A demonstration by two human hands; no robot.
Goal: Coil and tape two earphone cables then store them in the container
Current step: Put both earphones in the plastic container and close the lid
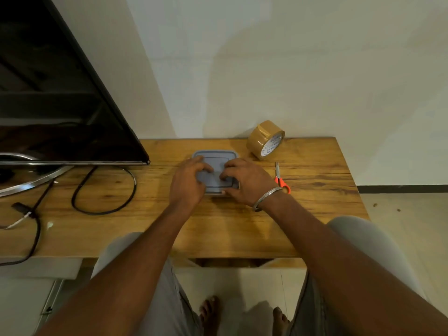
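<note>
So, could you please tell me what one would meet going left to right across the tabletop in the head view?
Looped black cable → left hand → container → right hand → tape roll → scissors.

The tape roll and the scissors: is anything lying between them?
No. In the head view, only bare wooden table shows between the brown tape roll, standing on edge, and the orange-handled scissors nearer the person.

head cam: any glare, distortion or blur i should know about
Head view: wide-angle bending skews the TV screen and table edges; the dark screen carries dim reflections; light is soft and dim; both hands, left and right, on the container lid look slightly soft.
</note>
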